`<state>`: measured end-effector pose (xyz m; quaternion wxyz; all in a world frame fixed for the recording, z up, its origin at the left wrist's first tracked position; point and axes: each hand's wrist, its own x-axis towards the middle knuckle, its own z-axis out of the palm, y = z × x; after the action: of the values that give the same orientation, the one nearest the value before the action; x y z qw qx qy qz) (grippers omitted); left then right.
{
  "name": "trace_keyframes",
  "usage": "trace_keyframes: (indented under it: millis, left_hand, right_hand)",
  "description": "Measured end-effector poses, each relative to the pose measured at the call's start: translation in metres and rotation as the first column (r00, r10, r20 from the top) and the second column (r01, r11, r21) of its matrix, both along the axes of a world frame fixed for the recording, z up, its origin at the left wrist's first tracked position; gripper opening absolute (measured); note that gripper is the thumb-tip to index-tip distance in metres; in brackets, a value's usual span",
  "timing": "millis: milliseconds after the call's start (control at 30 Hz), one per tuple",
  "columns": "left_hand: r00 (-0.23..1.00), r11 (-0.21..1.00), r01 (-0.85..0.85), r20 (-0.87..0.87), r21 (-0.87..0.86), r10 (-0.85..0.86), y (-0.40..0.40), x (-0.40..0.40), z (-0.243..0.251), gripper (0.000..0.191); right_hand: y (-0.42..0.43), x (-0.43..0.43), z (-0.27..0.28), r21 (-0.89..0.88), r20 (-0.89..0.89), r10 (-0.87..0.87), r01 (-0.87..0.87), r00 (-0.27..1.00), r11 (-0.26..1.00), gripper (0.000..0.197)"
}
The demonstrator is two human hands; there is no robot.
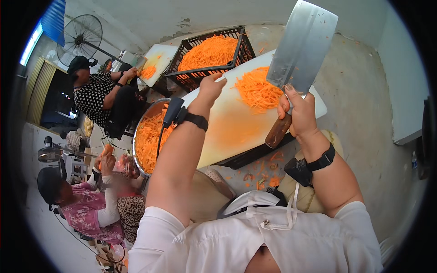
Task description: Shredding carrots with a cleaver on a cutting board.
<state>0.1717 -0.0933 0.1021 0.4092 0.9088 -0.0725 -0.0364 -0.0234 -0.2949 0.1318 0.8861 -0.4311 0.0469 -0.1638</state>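
My right hand (304, 112) grips a broad Chinese cleaver (304, 44) where its wooden handle (278, 131) meets the blade. The blade is raised, pointing away from me, with small orange bits stuck near its far end. Below it, a pile of shredded carrot (257, 88) lies on a white cutting board (215, 150), which is stained orange in the middle. My left hand (211, 89) holds nothing; its fingers are apart, over the board's left edge near a black plastic crate (205, 72). Shredded carrot (210, 51) is heaped in that crate.
A metal basin (135, 150) of shredded carrot (150, 143) stands left of the board. Carrot scraps (263, 170) litter the floor near my feet. On the left sit two co-workers, one (94, 92) at another cutting board (164, 56), one (90, 208) holding a carrot (108, 148).
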Motion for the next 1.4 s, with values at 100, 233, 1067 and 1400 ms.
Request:
trace_keyframes:
  millis: [100,233,1067,1400]
  left_hand:
    - [0.997,1.0,-0.025,0.075,0.015,0.024,0.026,0.015,-0.018,0.025]
    - [0.992,0.956,-0.123,0.008,0.265,0.125,0.049,0.019,-0.01,0.034]
    - [0.993,0.913,0.065,0.063,0.403,-0.099,0.138,-0.05,-0.079,0.051]
    - [0.94,0.972,-0.219,-0.285,-0.09,0.185,0.152,-0.071,-0.075,0.046]
  right_hand:
    - [-0.003,0.002,-0.001,0.051,-0.031,0.029,-0.027,0.999,0.998,0.02]
    - [-0.006,0.007,-0.006,0.083,-0.07,0.06,-0.054,0.996,0.995,0.022]
    - [-0.012,0.003,-0.004,0.095,-0.099,0.119,-0.11,0.988,0.989,0.02]
    - [-0.013,-0.004,-0.003,0.087,-0.053,0.13,-0.125,0.99,0.988,0.021]
